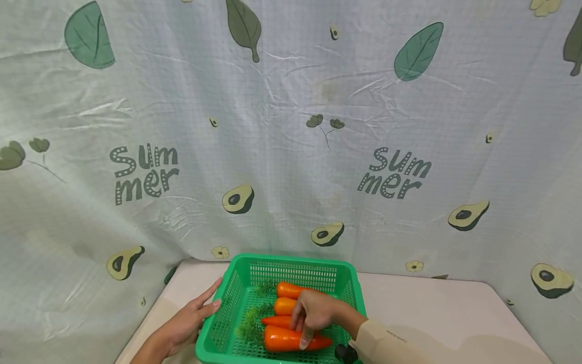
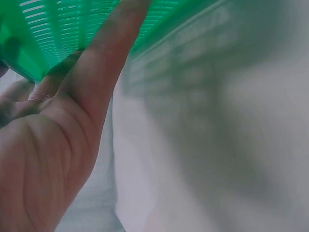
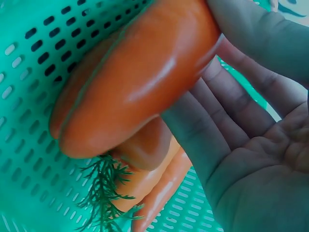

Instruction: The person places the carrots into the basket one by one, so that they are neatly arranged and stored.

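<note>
My right hand (image 1: 313, 311) reaches into a green plastic basket (image 1: 295, 260) and pinches the nearest thick orange carrot (image 1: 282, 339) between thumb and fingers. The right wrist view shows this shiny carrot (image 3: 145, 87) large, beside the palm and fingers of the hand (image 3: 241, 125). Beyond it in the basket lie a thin carrot (image 1: 273, 321), a thick one (image 1: 283, 306) and another (image 1: 288, 289) at the back. Feathery green tops (image 1: 250, 323) spread to their left. My left hand (image 1: 186, 321) touches the basket's left side with extended fingers; its palm (image 2: 48, 154) faces the left wrist camera.
The basket stands on a pale table (image 1: 423, 313), whose surface extends to the right. Behind and around hangs a light curtain (image 1: 282, 151) printed with leaves, avocados and lettering. A dark device (image 1: 345, 353) sits at the right wrist, by the beige sleeve (image 1: 386, 344).
</note>
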A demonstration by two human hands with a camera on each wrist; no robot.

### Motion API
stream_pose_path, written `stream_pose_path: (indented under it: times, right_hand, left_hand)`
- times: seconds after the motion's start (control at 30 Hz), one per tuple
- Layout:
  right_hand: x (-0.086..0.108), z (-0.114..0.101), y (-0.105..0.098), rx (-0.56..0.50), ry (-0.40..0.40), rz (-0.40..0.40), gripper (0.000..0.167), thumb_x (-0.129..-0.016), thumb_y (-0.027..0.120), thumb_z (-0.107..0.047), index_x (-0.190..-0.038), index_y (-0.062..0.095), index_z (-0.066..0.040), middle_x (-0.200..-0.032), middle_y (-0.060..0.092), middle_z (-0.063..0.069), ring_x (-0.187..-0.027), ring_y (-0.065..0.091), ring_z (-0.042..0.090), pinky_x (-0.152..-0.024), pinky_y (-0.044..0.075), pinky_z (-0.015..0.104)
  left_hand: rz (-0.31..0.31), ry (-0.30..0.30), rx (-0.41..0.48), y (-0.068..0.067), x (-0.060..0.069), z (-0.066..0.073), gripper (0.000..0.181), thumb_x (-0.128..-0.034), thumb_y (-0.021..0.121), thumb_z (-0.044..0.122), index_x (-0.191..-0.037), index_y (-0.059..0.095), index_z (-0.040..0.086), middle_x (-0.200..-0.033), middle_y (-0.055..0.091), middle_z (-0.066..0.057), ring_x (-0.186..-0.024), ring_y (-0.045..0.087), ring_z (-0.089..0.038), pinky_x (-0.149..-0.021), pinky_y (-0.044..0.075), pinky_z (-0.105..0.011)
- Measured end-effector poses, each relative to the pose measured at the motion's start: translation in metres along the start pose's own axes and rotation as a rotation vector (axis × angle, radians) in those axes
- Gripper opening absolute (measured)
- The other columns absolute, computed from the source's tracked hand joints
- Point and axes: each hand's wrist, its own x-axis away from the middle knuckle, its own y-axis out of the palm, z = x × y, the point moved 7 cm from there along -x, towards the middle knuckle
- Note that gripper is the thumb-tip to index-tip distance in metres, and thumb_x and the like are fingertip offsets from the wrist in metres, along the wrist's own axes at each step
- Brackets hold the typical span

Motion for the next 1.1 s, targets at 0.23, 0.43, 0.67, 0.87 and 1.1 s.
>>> stream_pose_path:
  times: [0.23, 0.43, 0.67, 0.87, 1.1]
  right_hand:
    - [0.000, 0.000, 0.005, 0.018, 0.001, -0.029, 0.020, -0.072, 0.092, 0.003, -0.089, 0.083, -0.002, -0.083, 0.080, 0.002, -0.075, 0.067, 0.003, -0.067, 0.057, 0.021]
    - [0.001, 0.005, 0.009, -0.043, 0.024, -0.045, 0.018, -0.074, 0.090, 0.005, -0.090, 0.082, -0.002, -0.080, 0.079, 0.007, -0.070, 0.069, 0.007, -0.064, 0.059, 0.023]
    - [0.000, 0.005, 0.012, -0.012, 0.008, -0.073, 0.015, -0.075, 0.091, 0.002, -0.086, 0.081, 0.000, -0.075, 0.077, 0.006, -0.064, 0.064, 0.004, -0.058, 0.053, 0.020]
    - [-0.001, 0.005, 0.015, -0.020, 0.000, -0.104, 0.013, -0.077, 0.090, 0.000, -0.086, 0.081, 0.001, -0.075, 0.079, 0.006, -0.063, 0.065, 0.003, -0.057, 0.051, 0.018]
    - [-0.001, 0.007, 0.018, -0.046, 0.031, -0.113, 0.012, -0.078, 0.089, 0.001, -0.086, 0.080, 0.000, -0.069, 0.075, -0.002, -0.062, 0.063, 0.003, -0.057, 0.052, 0.019]
  left_hand:
    - [-0.001, 0.004, 0.004, 0.000, 0.001, 0.000, 0.082, -0.1130, 0.044, 0.041, -0.167, -0.015, 0.024, -0.169, 0.007, -0.035, -0.131, 0.062, -0.037, -0.100, 0.058, -0.052]
    - [-0.005, 0.002, 0.004, 0.000, -0.001, 0.000, 0.082, -0.1131, 0.043, 0.041, -0.167, -0.016, 0.024, -0.169, 0.007, -0.036, -0.132, 0.062, -0.039, -0.099, 0.057, -0.052]
    - [-0.008, 0.009, 0.001, 0.001, 0.000, 0.001, 0.081, -0.1132, 0.043, 0.041, -0.167, -0.016, 0.024, -0.169, 0.009, -0.036, -0.133, 0.061, -0.038, -0.100, 0.057, -0.052]
    - [0.002, 0.011, -0.005, 0.001, 0.001, 0.002, 0.081, -0.1130, 0.044, 0.041, -0.167, -0.014, 0.024, -0.169, 0.013, -0.036, -0.132, 0.061, -0.036, -0.099, 0.058, -0.051]
    - [0.008, 0.010, -0.007, 0.001, 0.000, 0.001, 0.081, -0.1131, 0.044, 0.040, -0.167, -0.014, 0.023, -0.168, 0.013, -0.036, -0.132, 0.062, -0.035, -0.099, 0.058, -0.051]
